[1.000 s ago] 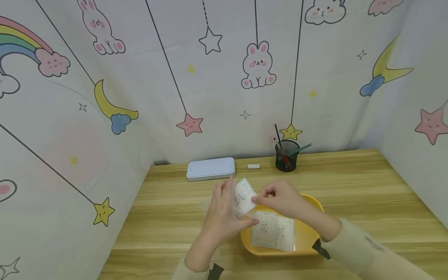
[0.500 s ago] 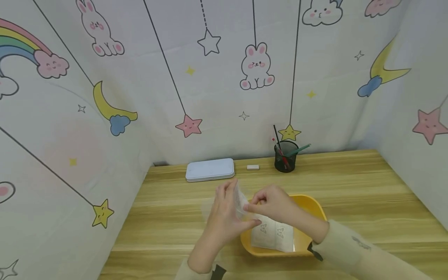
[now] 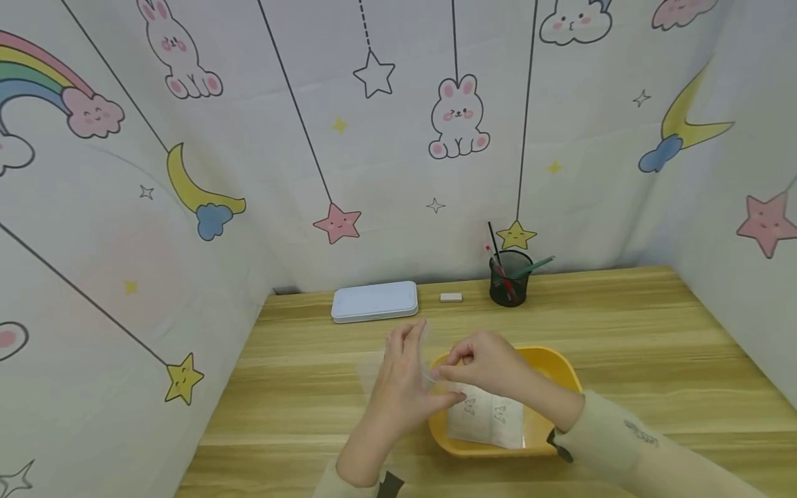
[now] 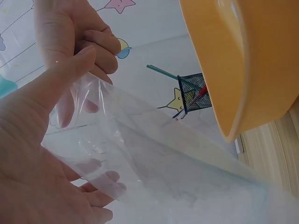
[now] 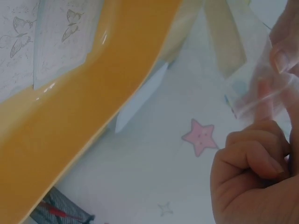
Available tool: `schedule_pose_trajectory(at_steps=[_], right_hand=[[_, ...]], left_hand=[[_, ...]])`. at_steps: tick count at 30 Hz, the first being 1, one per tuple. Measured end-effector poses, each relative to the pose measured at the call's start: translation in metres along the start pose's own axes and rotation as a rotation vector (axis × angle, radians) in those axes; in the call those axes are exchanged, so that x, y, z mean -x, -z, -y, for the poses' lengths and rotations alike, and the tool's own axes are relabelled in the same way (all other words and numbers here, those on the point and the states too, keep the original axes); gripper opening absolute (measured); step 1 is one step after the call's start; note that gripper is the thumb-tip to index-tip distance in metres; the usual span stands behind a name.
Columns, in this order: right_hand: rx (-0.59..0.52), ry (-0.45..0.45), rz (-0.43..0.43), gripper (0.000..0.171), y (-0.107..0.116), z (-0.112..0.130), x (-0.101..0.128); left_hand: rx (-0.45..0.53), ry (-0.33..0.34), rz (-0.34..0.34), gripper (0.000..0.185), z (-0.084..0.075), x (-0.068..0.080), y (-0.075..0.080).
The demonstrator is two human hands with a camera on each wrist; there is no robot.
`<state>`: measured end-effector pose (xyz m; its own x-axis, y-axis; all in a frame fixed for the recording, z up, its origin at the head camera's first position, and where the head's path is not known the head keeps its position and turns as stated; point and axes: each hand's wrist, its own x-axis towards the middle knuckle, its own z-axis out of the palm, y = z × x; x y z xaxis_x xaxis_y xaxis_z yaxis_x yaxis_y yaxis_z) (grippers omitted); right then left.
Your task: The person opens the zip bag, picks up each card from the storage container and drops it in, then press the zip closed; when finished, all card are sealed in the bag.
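Holding: a clear plastic bag point(image 3: 398, 366) between both my hands, just above the desk point(image 3: 299, 387) and at the left rim of the yellow tray point(image 3: 554, 363).
Left hand point(image 3: 401, 384): my grip is a pinch, thumb on one side of the film and fingers spread behind it; the left wrist view shows the fingers point(image 4: 100, 179) through the clear plastic.
Right hand point(image 3: 488, 363): fingers curled tight, my grip pinching the bag's edge from the other side, close against the left hand.
Bag: see-through and crumpled, mouth pulled between the two grips; no print that I can read on it.
Yellow tray: on the desk under my right wrist, holding white paper sheets point(image 3: 486, 418) printed with butterfly outlines; the faint lines of text on them are too small to read.
Desk, far edge: a pale blue flat case point(image 3: 374, 301), a small white eraser point(image 3: 451, 297) and a black mesh pen cup point(image 3: 510, 278) with pens, well apart from my hands.
Writing: no brand or label readable anywhere.
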<state>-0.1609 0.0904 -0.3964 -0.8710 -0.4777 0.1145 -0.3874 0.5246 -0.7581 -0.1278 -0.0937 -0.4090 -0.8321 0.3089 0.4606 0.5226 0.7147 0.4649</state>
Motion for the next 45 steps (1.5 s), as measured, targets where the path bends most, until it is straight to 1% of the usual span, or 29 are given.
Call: schedule_pose_trajectory(at_steps=[2,5,8,9,12,15,17,21,25,28,31,35,38,40,45], right_hand=[[0.001,-0.017,-0.015,0.028,0.004,-0.001,0.001],[0.005,-0.062,-0.062,0.030,0.014,-0.004,0.002],[0.003,-0.095,-0.085,0.029,0.024,-0.011,0.002],[0.011,-0.094,-0.084,0.029,0.027,-0.015,0.002],[0.040,-0.070,-0.042,0.025,0.033,-0.027,0.004],[0.112,-0.041,0.013,0.018,0.036,-0.041,0.007],[0.173,-0.056,0.049,0.014,0.036,-0.050,0.010],[0.295,-0.140,0.121,0.014,0.032,-0.062,0.013],[0.346,-0.243,0.196,0.015,0.027,-0.067,0.015],[0.383,-0.302,0.220,0.017,0.022,-0.072,0.016],[0.438,-0.327,0.215,0.022,0.017,-0.078,0.019],[0.489,-0.311,0.215,0.036,0.009,-0.086,0.021],[0.501,-0.285,0.217,0.048,0.004,-0.090,0.021],[0.500,-0.284,0.214,0.053,0.001,-0.091,0.021],[0.502,-0.301,0.199,0.058,-0.005,-0.090,0.022]], left_hand=[[-0.006,0.005,0.001,0.113,0.000,0.000,0.000],[-0.013,0.027,0.004,0.114,0.001,0.000,0.001],[-0.016,0.056,0.002,0.115,0.003,0.000,0.002],[-0.013,0.069,0.002,0.116,0.004,0.001,0.004],[0.009,0.108,-0.004,0.117,0.006,0.002,0.008],[0.035,0.137,-0.008,0.119,0.006,0.003,0.012],[0.038,0.141,-0.011,0.119,0.005,0.003,0.014],[0.033,0.143,-0.008,0.118,0.005,0.003,0.016],[0.029,0.141,-0.002,0.117,0.007,0.003,0.015],[0.031,0.141,0.005,0.117,0.008,0.004,0.014],[0.030,0.142,0.008,0.117,0.009,0.004,0.013],[0.030,0.147,0.009,0.117,0.011,0.005,0.011],[0.035,0.143,0.017,0.116,0.012,0.006,0.010],[0.036,0.137,0.028,0.116,0.012,0.007,0.009],[0.036,0.137,0.049,0.115,0.013,0.008,0.007]])
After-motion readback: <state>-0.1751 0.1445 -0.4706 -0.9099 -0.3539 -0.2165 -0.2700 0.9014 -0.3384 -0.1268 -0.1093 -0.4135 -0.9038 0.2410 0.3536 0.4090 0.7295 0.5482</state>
